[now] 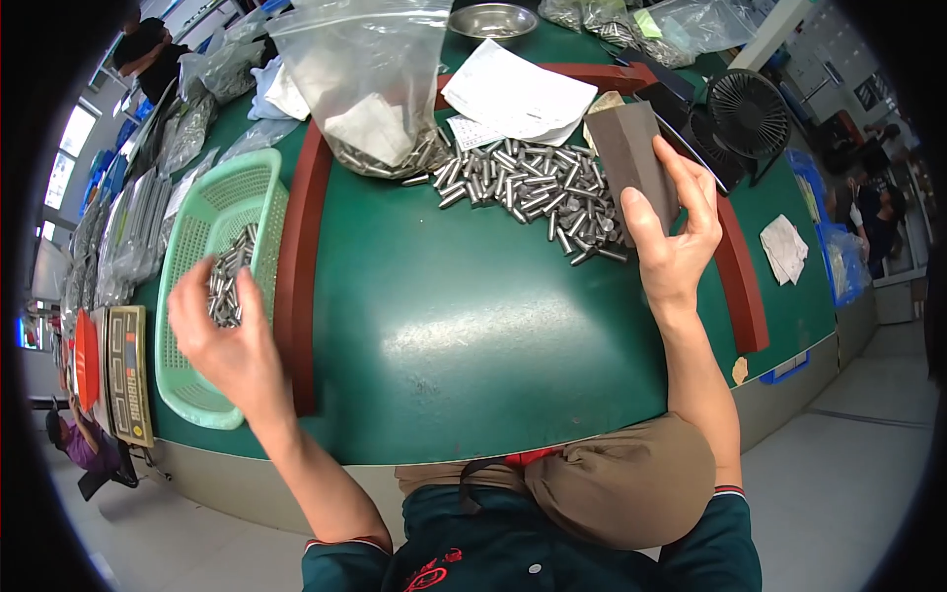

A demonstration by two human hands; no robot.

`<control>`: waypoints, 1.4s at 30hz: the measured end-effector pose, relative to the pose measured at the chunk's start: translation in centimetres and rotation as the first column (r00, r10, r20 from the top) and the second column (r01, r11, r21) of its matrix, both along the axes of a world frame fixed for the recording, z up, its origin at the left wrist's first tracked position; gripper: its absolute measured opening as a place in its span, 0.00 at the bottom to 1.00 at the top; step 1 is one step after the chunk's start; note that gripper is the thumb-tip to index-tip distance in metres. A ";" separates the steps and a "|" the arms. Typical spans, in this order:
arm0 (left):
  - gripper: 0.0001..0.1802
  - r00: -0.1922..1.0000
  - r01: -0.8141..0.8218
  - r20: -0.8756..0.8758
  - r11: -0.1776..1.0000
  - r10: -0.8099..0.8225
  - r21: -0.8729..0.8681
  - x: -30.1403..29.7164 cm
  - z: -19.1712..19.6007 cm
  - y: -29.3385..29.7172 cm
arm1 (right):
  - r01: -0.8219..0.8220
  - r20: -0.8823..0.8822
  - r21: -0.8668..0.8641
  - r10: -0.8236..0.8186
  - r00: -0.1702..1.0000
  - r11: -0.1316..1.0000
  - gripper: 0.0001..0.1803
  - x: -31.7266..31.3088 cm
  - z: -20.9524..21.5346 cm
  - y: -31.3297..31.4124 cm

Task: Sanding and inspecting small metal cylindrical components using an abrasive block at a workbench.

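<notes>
Head view: right hand [676,247] holds brown block [636,158] (upright); left hand [232,345] over green basket [202,227]

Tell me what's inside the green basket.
The green basket holds a small heap of metal pins. The left hand hovers over it, covering part of the heap and the mesh floor beneath.

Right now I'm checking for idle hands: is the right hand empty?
No, the right hand holds a brown rectangular block upright over the pile of metal pins.
</notes>
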State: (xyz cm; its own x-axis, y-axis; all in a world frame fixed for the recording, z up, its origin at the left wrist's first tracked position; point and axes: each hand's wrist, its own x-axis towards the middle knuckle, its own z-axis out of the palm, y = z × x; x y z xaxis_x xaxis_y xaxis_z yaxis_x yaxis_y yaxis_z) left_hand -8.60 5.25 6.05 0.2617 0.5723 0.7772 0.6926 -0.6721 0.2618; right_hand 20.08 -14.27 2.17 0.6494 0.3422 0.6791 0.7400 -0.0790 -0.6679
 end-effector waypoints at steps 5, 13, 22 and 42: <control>0.13 0.983 0.184 0.071 0.921 -0.171 -0.343 2.6 0.0 -1.8 | 0.019 -0.014 0.103 -0.018 1.000 0.995 0.28 0.3 -0.2 0.1; 0.09 0.737 0.547 -0.325 0.805 -0.593 -0.229 12.9 -3.2 -2.7 | 0.080 0.041 0.063 -0.082 0.996 0.995 0.28 0.9 -0.6 -0.2; 0.22 0.587 0.719 -0.306 0.657 -0.749 -0.229 17.0 -6.7 -1.4 | 0.061 0.046 0.110 -0.066 0.997 0.992 0.29 0.9 -0.7 -0.1; 0.11 0.554 0.794 0.821 -0.211 -0.138 -0.571 8.1 -5.1 -1.8 | -0.038 0.139 -0.035 0.043 0.989 0.999 0.31 -0.7 -1.1 0.5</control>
